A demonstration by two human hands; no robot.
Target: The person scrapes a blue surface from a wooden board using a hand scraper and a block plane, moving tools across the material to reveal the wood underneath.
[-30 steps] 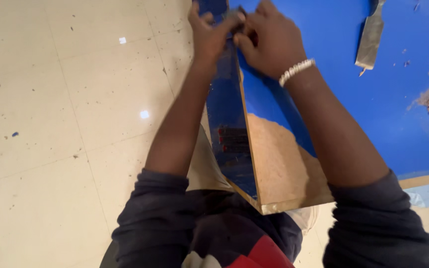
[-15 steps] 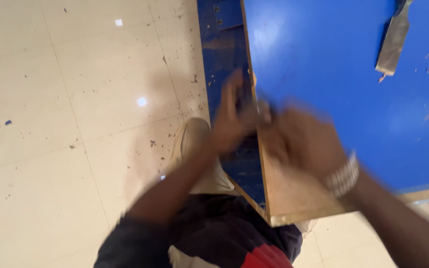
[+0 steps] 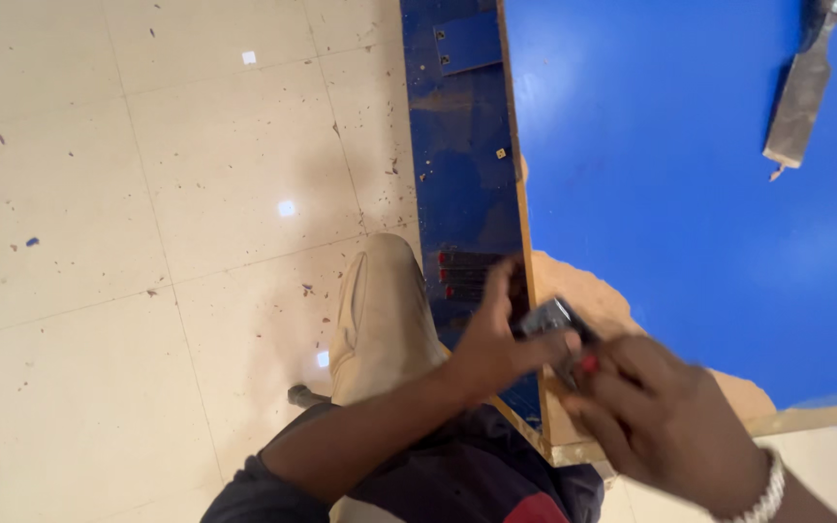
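Blue laminate covers the worktop [image 3: 690,194], worn down to bare board at its near corner. Over that corner both hands meet on a small dark tool [image 3: 554,320] with a red spot. The left hand [image 3: 491,349] pinches it between thumb and fingers; the right hand [image 3: 666,426], a beaded bracelet [image 3: 765,494] at its wrist, curls its fingers onto it from below. A chisel [image 3: 801,87] lies well apart on the blue surface, and the tiled floor [image 3: 147,242] is speckled with chips
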